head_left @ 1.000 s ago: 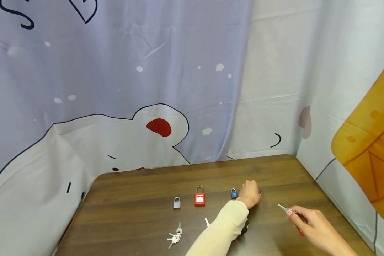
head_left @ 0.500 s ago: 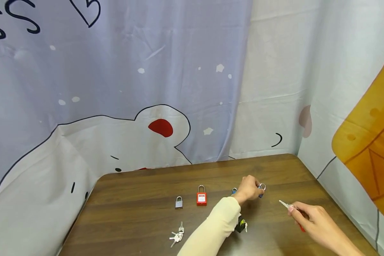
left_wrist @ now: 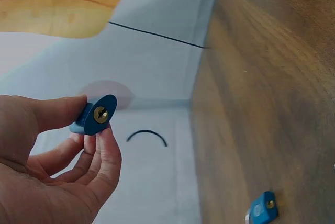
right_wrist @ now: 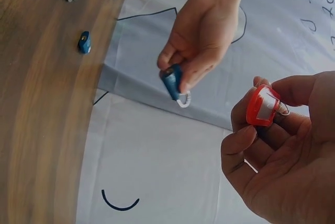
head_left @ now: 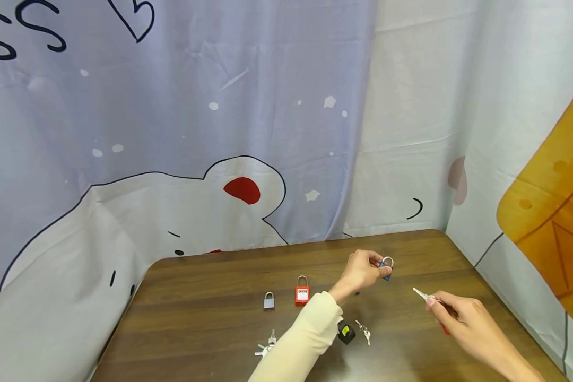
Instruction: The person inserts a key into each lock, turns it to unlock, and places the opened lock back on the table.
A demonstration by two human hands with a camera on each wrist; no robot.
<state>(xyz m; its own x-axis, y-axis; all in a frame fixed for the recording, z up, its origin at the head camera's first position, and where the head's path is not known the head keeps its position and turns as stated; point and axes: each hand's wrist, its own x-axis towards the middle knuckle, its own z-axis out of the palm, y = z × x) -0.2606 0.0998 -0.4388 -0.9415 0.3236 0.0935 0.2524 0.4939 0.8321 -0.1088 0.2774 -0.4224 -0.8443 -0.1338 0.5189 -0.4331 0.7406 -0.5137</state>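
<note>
My left hand [head_left: 360,269] pinches a blue padlock [head_left: 387,271] by its body, off the table; the left wrist view shows its brass keyhole [left_wrist: 101,114] facing the camera. In the head view my right hand [head_left: 472,323] holds a silver key [head_left: 421,294] between thumb and fingers. A red tag [right_wrist: 261,106] with a white label and a metal ring is in that same hand in the right wrist view. A second blue padlock [right_wrist: 84,42] lies on the table, mostly hidden behind my left hand in the head view.
On the wooden table [head_left: 196,297] stand a grey padlock [head_left: 269,302] and a red padlock [head_left: 302,294]. Nearer lie a bunch of keys [head_left: 266,349], a black lock [head_left: 346,332] and small keys [head_left: 364,331]. A curtain [head_left: 315,132] hangs behind the table.
My left hand has lifted the blue padlock off the table and moved slightly back and left. The black lock and small keys have come out from behind the sleeve. The right hand has barely moved.
</note>
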